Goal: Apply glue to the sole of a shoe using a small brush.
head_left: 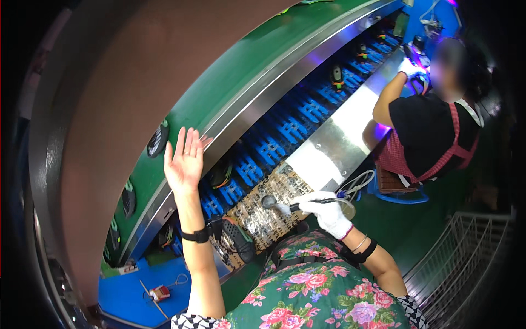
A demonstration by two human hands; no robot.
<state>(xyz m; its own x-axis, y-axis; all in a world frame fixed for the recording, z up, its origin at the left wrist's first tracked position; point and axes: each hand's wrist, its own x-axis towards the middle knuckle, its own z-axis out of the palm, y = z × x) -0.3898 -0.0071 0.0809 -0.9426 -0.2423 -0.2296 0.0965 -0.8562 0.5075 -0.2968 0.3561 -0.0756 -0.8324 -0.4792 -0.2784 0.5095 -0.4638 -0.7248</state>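
Note:
My left hand point(185, 167) is bare, raised with its palm up and fingers stretched out, beside the metal rail of the green conveyor belt; it holds nothing. In a white glove, my right hand point(327, 213) grips a brush point(300, 206) with a dark handle, its pale tip pointing left. Just beyond that tip lies a small round dark thing point(268, 202), whose kind I cannot make out. Both are over a worn, stained bench top point(260, 219). A dark grey shoe point(238, 239) rests at the left end of this bench, near my left forearm.
Several shoes point(158, 139) ride on the green belt point(219, 90). Blue racks point(271, 151) run alongside, some with shoes point(337, 77). A co-worker point(427, 131) sits at the right under violet light. A wire basket point(466, 257) stands low right; a blue table point(131, 290) low left.

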